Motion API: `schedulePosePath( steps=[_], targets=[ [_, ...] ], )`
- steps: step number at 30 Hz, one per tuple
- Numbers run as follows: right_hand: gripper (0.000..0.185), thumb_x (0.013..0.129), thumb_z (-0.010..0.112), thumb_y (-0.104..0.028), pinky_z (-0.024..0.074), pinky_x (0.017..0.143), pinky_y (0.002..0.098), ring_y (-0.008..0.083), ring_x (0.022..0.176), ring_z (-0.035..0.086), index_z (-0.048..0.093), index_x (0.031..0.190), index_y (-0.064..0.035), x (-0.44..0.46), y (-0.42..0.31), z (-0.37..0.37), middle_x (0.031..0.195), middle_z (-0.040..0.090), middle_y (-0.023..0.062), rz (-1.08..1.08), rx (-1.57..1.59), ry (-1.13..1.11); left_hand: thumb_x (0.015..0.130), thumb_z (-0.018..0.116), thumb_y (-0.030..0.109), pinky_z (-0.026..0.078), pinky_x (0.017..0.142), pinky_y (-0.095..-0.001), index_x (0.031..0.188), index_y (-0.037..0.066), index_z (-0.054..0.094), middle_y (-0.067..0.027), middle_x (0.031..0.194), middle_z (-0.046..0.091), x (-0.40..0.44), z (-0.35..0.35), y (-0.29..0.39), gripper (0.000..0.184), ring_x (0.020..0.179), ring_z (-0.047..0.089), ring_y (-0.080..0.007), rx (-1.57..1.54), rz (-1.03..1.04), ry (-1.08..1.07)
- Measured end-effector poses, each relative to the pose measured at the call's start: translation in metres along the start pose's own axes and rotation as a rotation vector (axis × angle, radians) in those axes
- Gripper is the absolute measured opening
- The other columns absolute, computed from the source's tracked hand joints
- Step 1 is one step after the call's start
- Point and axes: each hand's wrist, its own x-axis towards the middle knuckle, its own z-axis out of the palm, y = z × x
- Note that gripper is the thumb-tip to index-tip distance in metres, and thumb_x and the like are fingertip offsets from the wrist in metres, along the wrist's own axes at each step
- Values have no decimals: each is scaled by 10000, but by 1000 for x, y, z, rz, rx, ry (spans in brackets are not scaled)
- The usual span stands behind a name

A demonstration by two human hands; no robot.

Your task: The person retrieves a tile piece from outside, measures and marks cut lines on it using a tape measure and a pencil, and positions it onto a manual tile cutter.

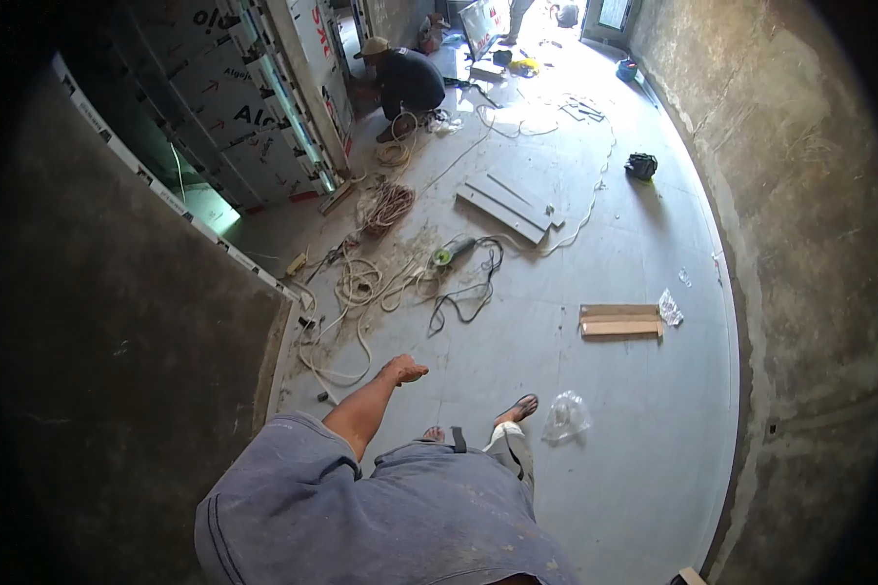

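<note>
My left hand hangs out in front of my body, above the tiled floor, its fingers loosely extended to the right. I see nothing held in it. The nearest things on the floor past it are an angle grinder with a dark cord and a loose tangle of pale cable. My right hand is out of view. At the bottom edge, the end of a light wooden piece pokes into view; what supports it is hidden.
Grey metal strips, brown boards, a clear plastic bag and a black bag lie on the floor. A person crouches by the doorway at the left; another stands far back. Walls run along both sides.
</note>
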Motion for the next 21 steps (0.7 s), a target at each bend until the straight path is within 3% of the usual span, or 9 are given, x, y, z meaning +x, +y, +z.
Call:
schedulePosePath(
  steps=[7, 10, 12, 13, 14, 15, 17, 18, 21],
  targets=[
    [184, 907, 561, -186, 528, 532, 481, 307, 616, 632, 588, 868, -9, 124, -238, -53, 771, 622, 167, -64, -59, -95, 750, 687, 449, 551, 633, -416, 1041, -88, 670, -221, 1003, 679, 107, 16, 131, 611, 824, 663, -311, -108, -64, -6],
    [193, 906, 563, -189, 539, 557, 492, 314, 640, 641, 606, 885, -2, 204, -398, -129, 800, 634, 176, -118, -55, -24, 712, 713, 467, 518, 610, -418, 961, -93, 678, -205, 924, 671, 133, 50, 167, 614, 757, 636, -293, -206, -90, -17],
    [173, 905, 543, -161, 526, 517, 460, 327, 578, 620, 612, 858, -10, 244, -540, -162, 777, 636, 183, -208, 247, 146, 688, 722, 458, 518, 617, -419, 946, -78, 679, -199, 914, 676, 114, 44, 221, 596, 723, 626, -292, -160, -93, -28],
    [149, 889, 520, -117, 465, 413, 392, 307, 444, 548, 599, 831, -4, 229, -629, -187, 638, 606, 154, -237, 574, -101, 673, 724, 450, 516, 628, -420, 950, -60, 686, -198, 921, 674, 123, 49, 240, 582, 741, 626, -289, -198, -143, -32],
    [100, 865, 522, -105, 426, 395, 358, 254, 441, 539, 602, 854, -46, 244, -714, -213, 625, 612, 112, -583, -76, 18, 670, 720, 455, 517, 646, -416, 979, -57, 692, -203, 948, 677, 140, 53, 248, 599, 782, 637, -289, -203, -164, -68],
    [98, 852, 528, -98, 399, 374, 349, 195, 429, 527, 618, 864, -58, 198, -792, -215, 584, 599, 72, -725, 216, 42, 673, 713, 465, 526, 703, -433, 1025, -56, 696, -224, 1003, 689, 121, 35, 288, 629, 853, 665, -309, -173, -166, -85],
    [140, 911, 573, -210, 457, 469, 325, 164, 549, 575, 635, 935, -87, 187, -928, -225, 719, 639, 51, -860, 392, -53, 673, 712, 458, 527, 781, -445, 1073, -29, 704, -233, 1074, 691, 119, 16, 342, 631, 931, 681, -328, -216, -272, -69],
    [181, 932, 582, -258, 474, 510, 318, 160, 597, 588, 635, 958, -88, 154, -988, -224, 770, 648, 44, -915, 463, -61, 687, 709, 488, 529, 622, -421, 961, -33, 712, -206, 894, 690, 145, 18, 351, 589, 731, 666, -295, -189, -203, 10],
    [268, 953, 577, -306, 482, 533, 308, 166, 629, 599, 624, 1013, -49, 86, -1099, -201, 790, 628, 46, -1058, 212, 35, 691, 702, 456, 520, 805, -422, 1100, 23, 703, -192, 1093, 683, 183, -9, 422, 595, 968, 665, -308, -251, -307, 30]
  ],
)
